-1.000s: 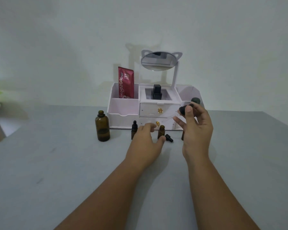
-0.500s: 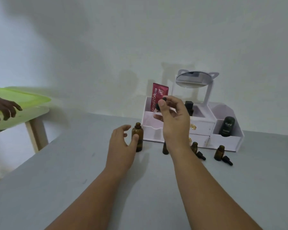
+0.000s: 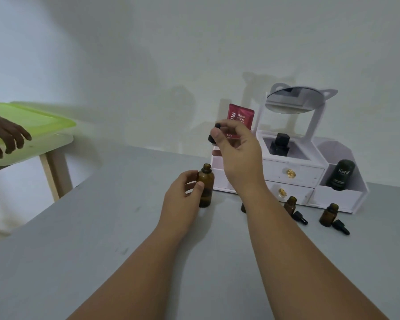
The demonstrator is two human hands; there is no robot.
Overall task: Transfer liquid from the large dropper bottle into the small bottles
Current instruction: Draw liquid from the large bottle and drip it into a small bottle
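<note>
The large amber bottle stands open on the grey table, and my left hand is wrapped around its left side. Above it my right hand pinches the black dropper cap; its glass tube is hard to make out. Two small amber bottles stand open to the right, each with a black dropper cap lying beside it. A third small bottle is mostly hidden behind my right forearm.
A white drawer organiser with a mirror stands at the back, holding a red sachet, a black cube bottle and a dark tube. To the left are a small table with a green tray and another person's hand.
My view has swung left. My left hand went from the small bottles to the large bottle and closed on it. My right hand carried the dropper left, above that bottle.
</note>
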